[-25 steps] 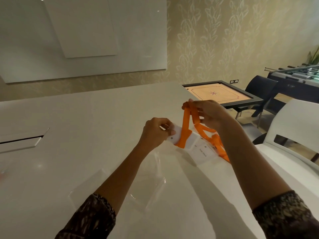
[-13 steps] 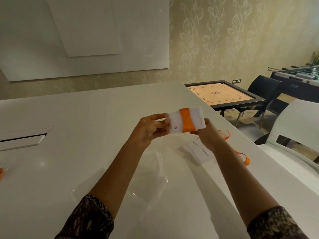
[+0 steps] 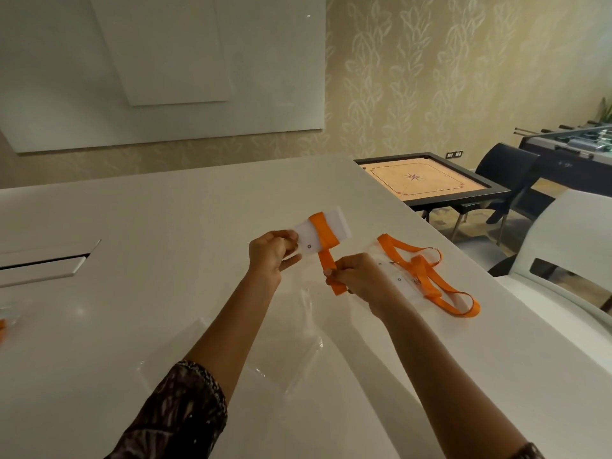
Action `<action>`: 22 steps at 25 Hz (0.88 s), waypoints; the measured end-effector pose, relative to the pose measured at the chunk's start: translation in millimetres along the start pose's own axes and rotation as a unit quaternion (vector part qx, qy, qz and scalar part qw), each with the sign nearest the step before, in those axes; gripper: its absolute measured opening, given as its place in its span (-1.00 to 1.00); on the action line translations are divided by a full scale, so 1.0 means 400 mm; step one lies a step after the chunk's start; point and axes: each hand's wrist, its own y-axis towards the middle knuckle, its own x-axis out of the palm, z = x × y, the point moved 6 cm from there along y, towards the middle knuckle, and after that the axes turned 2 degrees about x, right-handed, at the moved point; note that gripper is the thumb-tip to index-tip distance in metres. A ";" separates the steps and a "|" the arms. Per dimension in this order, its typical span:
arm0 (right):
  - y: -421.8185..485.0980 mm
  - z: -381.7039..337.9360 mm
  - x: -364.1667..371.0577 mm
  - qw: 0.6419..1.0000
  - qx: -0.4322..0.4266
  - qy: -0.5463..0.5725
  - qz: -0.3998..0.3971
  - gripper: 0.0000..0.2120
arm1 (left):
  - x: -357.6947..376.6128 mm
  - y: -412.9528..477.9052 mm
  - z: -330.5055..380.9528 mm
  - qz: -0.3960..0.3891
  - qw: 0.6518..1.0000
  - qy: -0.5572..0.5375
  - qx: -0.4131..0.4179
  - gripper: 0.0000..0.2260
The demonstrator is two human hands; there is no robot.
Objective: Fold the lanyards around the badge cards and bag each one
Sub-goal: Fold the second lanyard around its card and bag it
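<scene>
1. The card (image 3: 334, 231) is held up above the desk (image 3: 132, 260), a little beyond the clear bags (image 3: 291, 342) that lie flat near the person.
2. The left hand (image 3: 270, 258) has its grip pinched on the card's left end; the right hand (image 3: 357, 279) has its grip closed on the loose tail of the lanyard (image 3: 324, 241), which is already wound around the card's middle.
3. The card looks light and stiff, so holding it by an end leaves the middle free for wrapping.
4. The lanyard is soft flat ribbon; it will likely slacken and unwind unless kept taut, so holding close to the card seems wise.
5. The bags look thin, slippery and hard to see on the pale top.
6. A second lanyard (image 3: 430, 279) lies loose on another card (image 3: 402, 283), just right of the right hand.
7. The desk is white, glossy and smooth, with a cable hatch (image 3: 43, 266) at left.
8. Beyond stand a carrom board (image 3: 427, 180), a white chair (image 3: 563, 243), a foosball table (image 3: 573, 144) and patterned wallpaper.
</scene>
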 end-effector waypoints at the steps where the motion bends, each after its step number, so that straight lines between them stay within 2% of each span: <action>1: -0.006 -0.008 -0.005 1.000 -0.002 -0.008 0.005 -0.89 | -0.006 0.003 0.000 0.011 1.000 0.013 0.017 -0.83; 3: -0.011 -0.028 -0.018 0.999 -0.009 -0.017 0.030 -0.96 | -0.014 0.005 0.003 0.036 0.995 0.068 0.066 -0.82; 5: -0.007 -0.041 -0.028 0.999 -0.001 0.021 0.046 -0.75 | -0.010 0.004 0.005 0.046 0.982 0.143 0.117 -0.84; 6: -0.001 -0.047 -0.033 0.998 0.002 0.044 0.048 -0.71 | -0.006 0.002 0.006 0.046 0.975 0.171 0.136 -0.88; 11: -0.007 -0.078 -0.044 0.992 -0.025 0.117 0.046 -0.93 | 0.000 0.002 0.023 0.029 0.957 0.229 0.177 -0.89; 13: 0.000 -0.079 -0.047 0.988 -0.012 0.154 0.022 -0.87 | 0.006 -0.008 0.033 0.003 0.944 0.258 0.207 -0.90; 16: 0.015 -0.089 -0.042 0.980 -0.003 0.190 -0.061 -0.74 | 0.011 -0.023 0.047 -0.026 0.927 0.294 0.229 -0.90; 18: 0.025 -0.105 -0.040 0.993 -0.055 0.083 -0.059 -0.68 | 0.007 -0.028 0.060 -0.037 0.931 0.287 0.224 -0.90; 20: 0.024 -0.132 -0.042 0.990 -0.132 -0.046 0.012 -0.75 | 0.002 -0.032 0.071 -0.050 0.936 0.280 0.209 -0.90; 22: 0.022 -0.153 -0.049 0.973 -0.178 -0.112 0.094 -0.81 | 0.000 -0.041 0.077 -0.073 0.936 0.281 0.197 -0.91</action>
